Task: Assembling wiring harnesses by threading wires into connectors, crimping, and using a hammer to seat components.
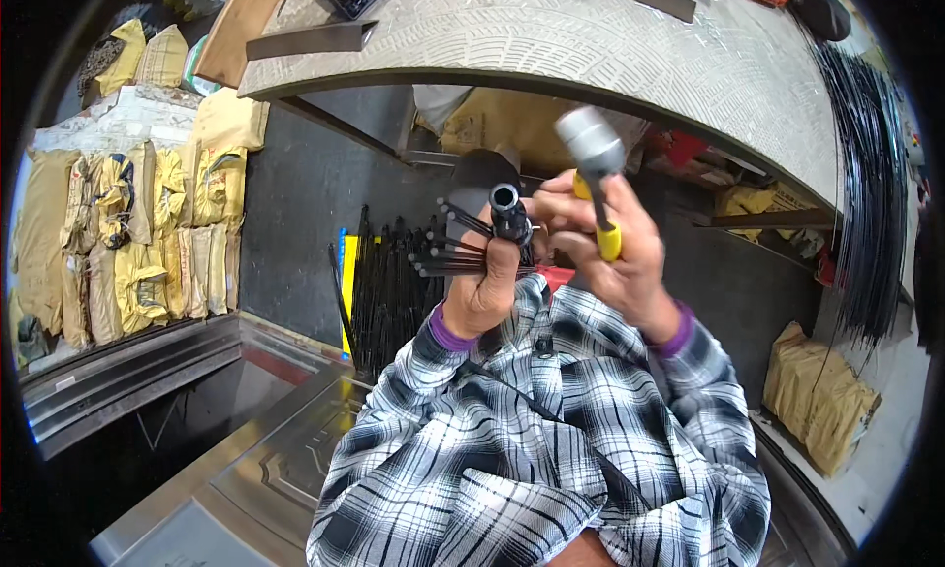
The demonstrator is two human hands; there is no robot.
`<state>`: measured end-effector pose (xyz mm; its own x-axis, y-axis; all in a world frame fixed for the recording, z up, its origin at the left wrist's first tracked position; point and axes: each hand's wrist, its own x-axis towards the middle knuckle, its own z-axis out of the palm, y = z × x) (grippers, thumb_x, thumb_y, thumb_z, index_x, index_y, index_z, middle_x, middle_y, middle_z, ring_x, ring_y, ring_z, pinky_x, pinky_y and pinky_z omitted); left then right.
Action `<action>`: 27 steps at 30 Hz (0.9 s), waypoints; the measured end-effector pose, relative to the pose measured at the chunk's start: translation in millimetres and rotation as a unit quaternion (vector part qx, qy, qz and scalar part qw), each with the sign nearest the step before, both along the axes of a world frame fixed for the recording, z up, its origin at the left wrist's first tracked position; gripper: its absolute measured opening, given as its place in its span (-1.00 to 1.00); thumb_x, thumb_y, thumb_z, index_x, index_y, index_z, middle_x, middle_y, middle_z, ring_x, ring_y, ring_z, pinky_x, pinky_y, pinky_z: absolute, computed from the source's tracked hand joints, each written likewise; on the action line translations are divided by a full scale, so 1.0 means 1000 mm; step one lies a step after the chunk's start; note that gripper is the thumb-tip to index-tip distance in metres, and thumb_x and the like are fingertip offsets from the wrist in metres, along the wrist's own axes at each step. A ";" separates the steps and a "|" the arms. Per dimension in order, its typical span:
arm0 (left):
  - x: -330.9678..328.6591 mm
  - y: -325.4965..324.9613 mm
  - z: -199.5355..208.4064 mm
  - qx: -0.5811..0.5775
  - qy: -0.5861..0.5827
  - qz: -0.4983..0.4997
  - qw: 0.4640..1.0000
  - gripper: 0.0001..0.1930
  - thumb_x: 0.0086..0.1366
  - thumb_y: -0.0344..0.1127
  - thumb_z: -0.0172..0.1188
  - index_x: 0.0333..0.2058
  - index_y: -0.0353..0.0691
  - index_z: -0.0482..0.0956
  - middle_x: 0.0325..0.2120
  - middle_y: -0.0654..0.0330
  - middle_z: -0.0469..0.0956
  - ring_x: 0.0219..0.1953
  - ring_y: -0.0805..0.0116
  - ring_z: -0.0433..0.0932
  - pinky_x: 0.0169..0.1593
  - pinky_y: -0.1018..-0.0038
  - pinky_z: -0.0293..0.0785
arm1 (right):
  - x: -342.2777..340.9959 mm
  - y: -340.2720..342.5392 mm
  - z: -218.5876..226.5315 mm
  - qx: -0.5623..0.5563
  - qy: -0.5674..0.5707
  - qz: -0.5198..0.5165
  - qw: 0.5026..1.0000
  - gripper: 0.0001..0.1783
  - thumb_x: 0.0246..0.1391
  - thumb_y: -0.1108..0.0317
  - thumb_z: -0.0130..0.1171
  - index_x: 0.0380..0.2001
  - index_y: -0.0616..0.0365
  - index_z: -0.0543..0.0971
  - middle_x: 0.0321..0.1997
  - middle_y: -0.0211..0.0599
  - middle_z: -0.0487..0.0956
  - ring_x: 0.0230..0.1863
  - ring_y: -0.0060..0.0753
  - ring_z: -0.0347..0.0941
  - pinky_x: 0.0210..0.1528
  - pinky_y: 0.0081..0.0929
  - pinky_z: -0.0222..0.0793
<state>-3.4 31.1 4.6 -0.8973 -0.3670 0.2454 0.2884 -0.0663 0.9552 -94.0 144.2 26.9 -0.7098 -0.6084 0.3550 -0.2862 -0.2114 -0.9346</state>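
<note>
My left hand [480, 296] is closed around a black tube [504, 218] with an open round end facing up. Several thin black rods [458, 257] with small pale tips fan out to the left from the same grip. My right hand [630, 267] holds a hammer [589, 142] with a silver-grey head raised above the tube's right side. Yellow parts show by its handle among the fingers; whether they all belong to the hammer I cannot tell. The right fingertips are close to the tube, and contact is unclear.
A pile of black rods [389, 301] lies left of me beside a yellow and blue strip [347, 291]. Ahead is a pale worktable [551, 45]. Many long black rods [866, 193] hang over its right end. Wrapped packages [148, 242] cover the left side; a brown sack [822, 395] stands right.
</note>
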 end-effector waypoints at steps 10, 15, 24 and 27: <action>-0.005 0.005 -0.006 -0.072 -0.024 0.047 0.996 -0.34 0.23 0.24 -0.26 -0.19 -0.38 0.34 -0.45 0.18 0.40 -0.42 0.47 0.36 -0.32 0.55 0.28 | -0.051 0.065 0.017 0.299 0.533 0.039 0.790 -0.79 -0.37 0.50 0.16 -0.50 0.20 0.45 -0.32 -0.23 0.40 -0.48 -0.34 0.36 -0.48 -0.49 0.30; -0.006 -0.001 0.004 -0.024 -0.035 -0.024 0.999 -0.39 0.24 0.19 -0.18 -0.14 -0.37 0.33 -0.37 0.21 0.42 -0.34 0.52 0.37 -0.25 0.56 0.31 | -0.052 0.065 0.030 0.341 0.510 0.052 0.788 -0.71 -0.34 0.47 0.15 -0.39 0.19 0.45 -0.17 -0.19 0.39 -0.29 -0.24 0.40 -0.31 -0.36 0.33; -0.004 0.000 -0.001 0.014 -0.046 -0.048 0.998 -0.35 0.22 0.22 -0.18 -0.08 -0.35 0.34 -0.35 0.29 0.41 -0.40 0.62 0.31 -0.29 0.65 0.27 | -0.058 0.061 0.042 0.393 0.627 -0.020 0.672 -0.55 -0.15 0.39 0.04 -0.07 0.14 0.44 -0.04 -0.23 0.34 -0.04 -0.25 0.32 0.10 -0.17 0.19; -0.003 0.004 0.003 0.032 -0.055 -0.015 0.998 -0.33 0.20 0.25 -0.18 -0.08 -0.34 0.34 -0.40 0.31 0.41 -0.41 0.62 0.29 -0.31 0.63 0.26 | -0.058 0.060 0.047 0.397 0.645 -0.024 0.653 -0.56 -0.14 0.38 0.04 -0.08 0.14 0.45 -0.04 -0.24 0.34 -0.02 -0.27 0.30 0.12 -0.16 0.16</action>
